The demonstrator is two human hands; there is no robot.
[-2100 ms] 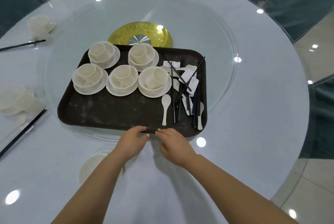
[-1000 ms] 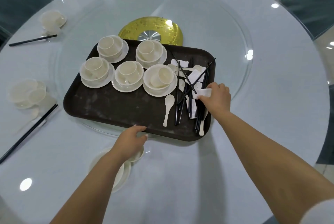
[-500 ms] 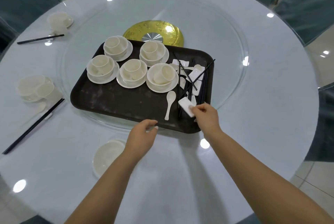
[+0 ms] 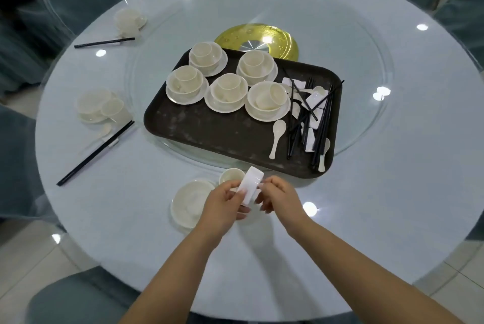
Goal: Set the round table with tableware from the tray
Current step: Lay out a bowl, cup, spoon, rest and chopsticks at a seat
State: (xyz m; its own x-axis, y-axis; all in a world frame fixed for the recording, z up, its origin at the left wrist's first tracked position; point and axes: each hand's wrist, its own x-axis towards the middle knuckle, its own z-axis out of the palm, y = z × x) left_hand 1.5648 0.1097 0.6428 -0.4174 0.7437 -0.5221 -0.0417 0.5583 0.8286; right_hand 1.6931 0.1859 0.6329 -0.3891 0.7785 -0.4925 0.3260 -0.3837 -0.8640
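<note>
Tableware for this place is partly laid: a white plate (image 4: 192,202) lies on the counter (image 4: 366,206) just on the near side of the dark tray (image 4: 209,130), with a small cup (image 4: 231,175) beside it, closer to the tray's near edge. Over these, both hands meet around a white oblong piece, a chopstick rest (image 4: 251,187) by the look of it. The left hand (image 4: 222,204) has its fingers (image 4: 242,196) curled round the lower end, and the right hand (image 4: 279,198) pinches its side, so the piece stands tilted above the counter and touches nothing else. I judge it is held in two hands so it can be turned the right way before it is set down next to the plate.

On the tray, five stacks of bowl and cup on a saucer (image 4: 226,92) crowd its far left part, kept together for carrying. Black chopsticks (image 4: 318,124), more white rests and spoons (image 4: 276,135) lie jumbled along its right side. The tray itself sits on the glass turntable (image 4: 366,62), probably so it can be swung round to each seat.

Left of the tray, well apart from it, two places look finished, each with dishes and a pair of chopsticks (image 4: 97,149) on a rest. This place has no chopsticks or spoon yet.
</note>
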